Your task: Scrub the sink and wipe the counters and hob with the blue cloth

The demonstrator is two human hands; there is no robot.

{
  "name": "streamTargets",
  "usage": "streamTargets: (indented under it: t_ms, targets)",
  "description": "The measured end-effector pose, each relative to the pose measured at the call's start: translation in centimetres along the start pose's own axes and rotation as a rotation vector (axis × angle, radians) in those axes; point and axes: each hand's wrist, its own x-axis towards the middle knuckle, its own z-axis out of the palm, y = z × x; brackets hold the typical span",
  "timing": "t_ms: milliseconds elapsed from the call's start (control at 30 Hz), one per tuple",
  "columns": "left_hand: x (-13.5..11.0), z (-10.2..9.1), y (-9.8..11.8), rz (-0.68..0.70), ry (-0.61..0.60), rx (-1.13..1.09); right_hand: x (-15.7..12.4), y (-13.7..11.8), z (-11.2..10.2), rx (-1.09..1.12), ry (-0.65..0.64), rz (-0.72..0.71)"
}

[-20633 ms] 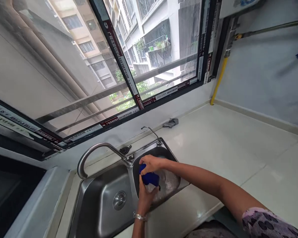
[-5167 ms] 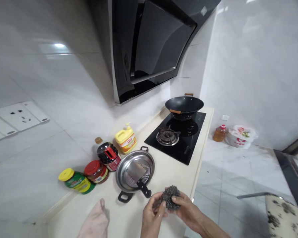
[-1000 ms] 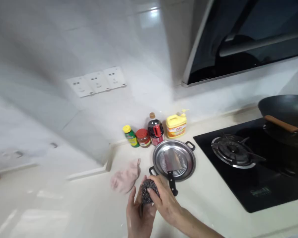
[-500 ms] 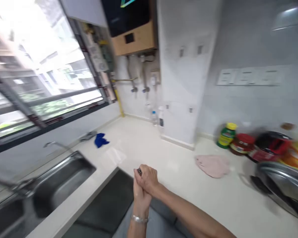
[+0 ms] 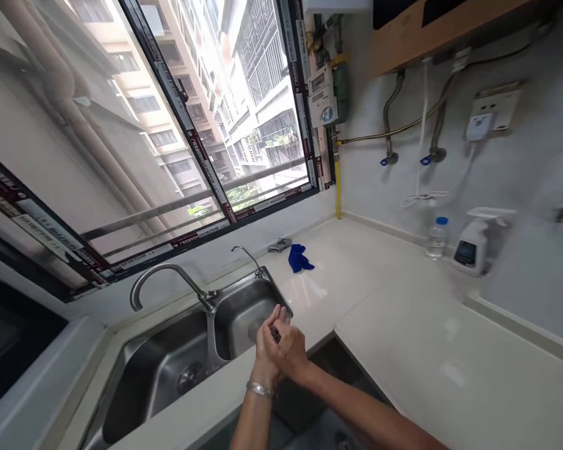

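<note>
My left hand [image 5: 264,355], with a silver bracelet [image 5: 260,389] at the wrist, is pressed against my right hand [image 5: 293,350]. The right fingers wrap over the left palm, and both hands are closed together above the counter's front edge, near the right sink basin. A small dark, patterned thing [image 5: 275,334] shows between them; its kind is unclear, and most of the fingers are hidden in the clasp.
A double steel sink [image 5: 162,369] with a curved faucet [image 5: 169,269] lies to the left. A blue cloth [image 5: 299,259] rests on the white counter [image 5: 380,312] behind. A capped bottle [image 5: 436,239] and a spray bottle [image 5: 471,247] stand by the right wall.
The view has swung left toward the window and sink, and the pink cloth and jars are out of sight. My hands stay clasped, now beside the right basin.
</note>
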Motion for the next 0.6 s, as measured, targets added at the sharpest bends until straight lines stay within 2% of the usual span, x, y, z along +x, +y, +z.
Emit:
streamTargets:
  t_ms: [133, 233, 333, 433, 533, 600]
  targets:
    - [6.1, 1.3, 1.7, -0.042, 0.038, 0.100, 7.5, 0.6, 2.4, -0.009, -0.084, 0.131]
    - [10.0, 0.9, 3.8, 0.013, 0.060, 0.119, 10.7, 0.4, 6.0, 0.050, -0.050, 0.033]
    - [12.6, -0.8, 5.6, 0.022, 0.129, 0.170, 13.0, 0.4, 9.2, 0.094, -0.117, 0.014]
    - [14.4, -2.5, 6.9, -0.059, 0.200, 0.178, 15.2, 0.2, 11.0, 0.018, -0.230, 0.113]
    - [16.2, -3.7, 8.7, -0.085, 0.208, 0.131, 15.3, -1.1, 12.6, -0.008, -0.259, 0.086]
    - [17.5, -4.3, 9.8, -0.136, 0.147, 0.105, 14.8, -2.1, 13.5, -0.004, -0.230, 0.009]
